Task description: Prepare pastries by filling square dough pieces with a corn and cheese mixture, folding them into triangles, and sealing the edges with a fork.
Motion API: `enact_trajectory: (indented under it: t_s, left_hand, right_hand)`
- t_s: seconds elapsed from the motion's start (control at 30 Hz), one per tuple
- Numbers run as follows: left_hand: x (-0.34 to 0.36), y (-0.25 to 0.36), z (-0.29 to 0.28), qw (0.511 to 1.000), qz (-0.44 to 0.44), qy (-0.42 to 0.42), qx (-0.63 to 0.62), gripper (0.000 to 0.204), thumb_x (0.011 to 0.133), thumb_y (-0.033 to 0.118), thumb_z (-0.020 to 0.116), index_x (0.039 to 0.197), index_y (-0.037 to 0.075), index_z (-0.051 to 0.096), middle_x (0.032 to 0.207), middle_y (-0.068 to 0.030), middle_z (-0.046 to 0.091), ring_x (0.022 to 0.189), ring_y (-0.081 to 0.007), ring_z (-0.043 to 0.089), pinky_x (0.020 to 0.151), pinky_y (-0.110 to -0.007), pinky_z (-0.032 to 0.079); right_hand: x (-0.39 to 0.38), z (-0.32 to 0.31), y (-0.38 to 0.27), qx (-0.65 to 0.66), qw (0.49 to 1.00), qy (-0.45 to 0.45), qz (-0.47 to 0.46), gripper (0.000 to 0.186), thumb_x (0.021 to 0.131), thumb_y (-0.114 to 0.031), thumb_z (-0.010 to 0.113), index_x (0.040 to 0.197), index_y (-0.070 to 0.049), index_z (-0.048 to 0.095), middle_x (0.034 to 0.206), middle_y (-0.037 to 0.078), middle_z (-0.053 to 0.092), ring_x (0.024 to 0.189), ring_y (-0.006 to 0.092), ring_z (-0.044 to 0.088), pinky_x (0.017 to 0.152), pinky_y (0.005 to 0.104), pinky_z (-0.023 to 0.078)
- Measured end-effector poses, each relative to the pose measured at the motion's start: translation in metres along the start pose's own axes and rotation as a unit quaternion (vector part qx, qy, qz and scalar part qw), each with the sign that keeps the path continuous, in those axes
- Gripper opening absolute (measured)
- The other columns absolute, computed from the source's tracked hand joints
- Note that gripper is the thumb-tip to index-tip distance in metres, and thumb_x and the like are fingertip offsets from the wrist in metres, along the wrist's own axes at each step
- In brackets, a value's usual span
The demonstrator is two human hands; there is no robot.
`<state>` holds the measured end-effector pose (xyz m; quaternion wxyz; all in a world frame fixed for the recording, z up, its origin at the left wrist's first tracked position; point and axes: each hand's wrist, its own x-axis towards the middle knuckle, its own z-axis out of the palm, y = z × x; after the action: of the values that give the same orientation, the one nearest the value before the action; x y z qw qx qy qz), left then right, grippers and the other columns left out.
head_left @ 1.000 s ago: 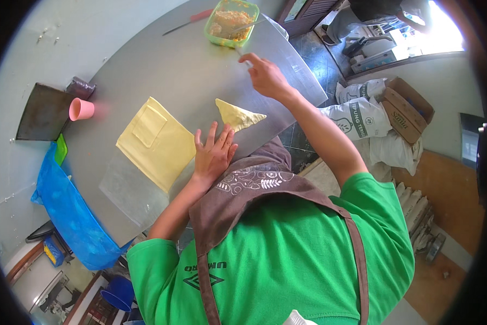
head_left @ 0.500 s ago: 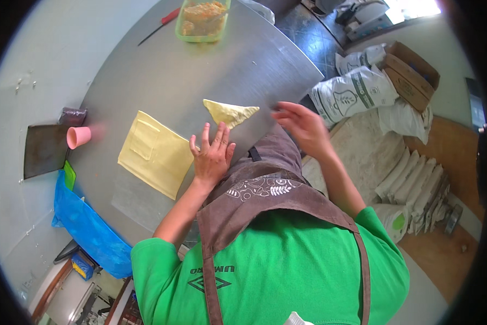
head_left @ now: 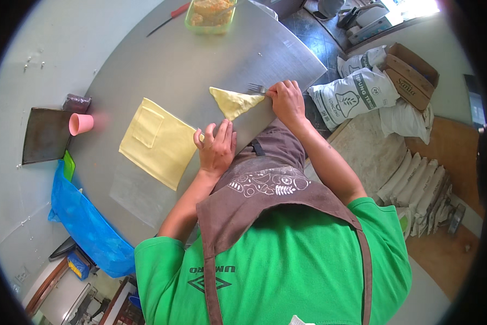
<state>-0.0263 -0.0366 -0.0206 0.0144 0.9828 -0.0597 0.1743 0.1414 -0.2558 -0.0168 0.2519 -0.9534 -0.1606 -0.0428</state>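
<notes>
A filled triangle of pale dough (head_left: 235,103) lies on the metal table. My left hand (head_left: 216,147) rests at its near corner, fingers stretched out and somewhat apart, fingertips touching the dough or just beside it. To the right, my right hand (head_left: 288,103) is closed around a fork (head_left: 256,88); the tines point left, above the triangle's right corner, and the handle is mostly hidden in my fingers. Flat yellow dough sheets (head_left: 158,143) lie left of my left hand, with a smaller cut piece on top.
At the far edge stand a green container of orange filling (head_left: 211,24) and a red-handled knife (head_left: 170,18). A pink cup (head_left: 81,124) and blue plastic bag (head_left: 94,233) are along the left. White sacks (head_left: 357,95) and a cardboard box (head_left: 411,76) lie beyond the table's right.
My right hand, blurred and with spread fingers before, has moved up and left and now shows a fork gripped in it. My left hand stays by the triangle's near corner.
</notes>
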Motion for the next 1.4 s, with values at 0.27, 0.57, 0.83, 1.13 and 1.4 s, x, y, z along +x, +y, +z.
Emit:
enact_trajectory:
  t_s: [0.27, 0.57, 0.83, 1.13, 1.4]
  left_hand:
    - [0.008, -0.020, 0.004, 0.999, 0.028, 0.009, -0.036, 0.036, 0.101, 0.032, 0.068, 0.129, 0.013, 0.078, 0.142, 0.0063, 0.069, 0.124, -0.0240, 0.051, 0.113, -0.052, 0.029]
    - [0.006, -0.025, 0.008, 0.996, 0.051, 0.020, -0.072, 0.038, 0.099, 0.030, 0.070, 0.129, 0.009, 0.077, 0.142, 0.0019, 0.071, 0.127, -0.0220, 0.055, 0.114, -0.047, 0.029]
    - [0.005, -0.027, 0.011, 0.994, 0.050, 0.000, -0.100, 0.040, 0.101, 0.030, 0.067, 0.132, 0.007, 0.075, 0.146, -0.0001, 0.069, 0.129, -0.0210, 0.054, 0.115, -0.046, 0.029]
    - [0.004, -0.030, 0.015, 0.993, 0.049, -0.021, -0.101, 0.045, 0.101, 0.030, 0.067, 0.142, 0.012, 0.070, 0.150, 0.0026, 0.065, 0.130, -0.0208, 0.053, 0.116, -0.047, 0.028]
    - [0.004, -0.026, 0.018, 0.996, 0.043, -0.028, -0.078, 0.045, 0.100, 0.030, 0.065, 0.142, 0.014, 0.070, 0.152, 0.0046, 0.062, 0.130, -0.0197, 0.051, 0.116, -0.049, 0.028]
  right_hand:
    - [-0.044, -0.045, -0.043, 0.185, 0.969, -0.141, 0.085, 0.024, 0.101, -0.024, 0.069, 0.096, -0.001, 0.071, 0.083, 0.018, 0.077, 0.073, 0.0325, 0.075, 0.064, 0.0410, 0.056]
    - [-0.048, -0.034, -0.104, 0.358, 0.796, -0.316, 0.372, 0.027, 0.098, -0.025, 0.066, 0.094, 0.002, 0.067, 0.072, 0.011, 0.071, 0.059, 0.0166, 0.066, 0.055, 0.0326, 0.053]
    - [-0.062, -0.013, -0.109, 0.290, 0.847, -0.286, 0.343, 0.033, 0.098, -0.029, 0.065, 0.089, 0.003, 0.066, 0.069, 0.014, 0.071, 0.057, 0.0211, 0.070, 0.053, 0.0361, 0.056]
    - [-0.055, -0.002, -0.100, 0.365, 0.758, -0.336, 0.423, 0.043, 0.104, -0.041, 0.067, 0.084, -0.003, 0.063, 0.063, 0.006, 0.062, 0.044, 0.0137, 0.057, 0.042, 0.0325, 0.046]
    - [-0.054, -0.002, -0.106, 0.297, 0.807, -0.320, 0.397, 0.043, 0.103, -0.039, 0.067, 0.084, 0.000, 0.065, 0.063, 0.010, 0.066, 0.046, 0.0167, 0.061, 0.044, 0.0337, 0.048]
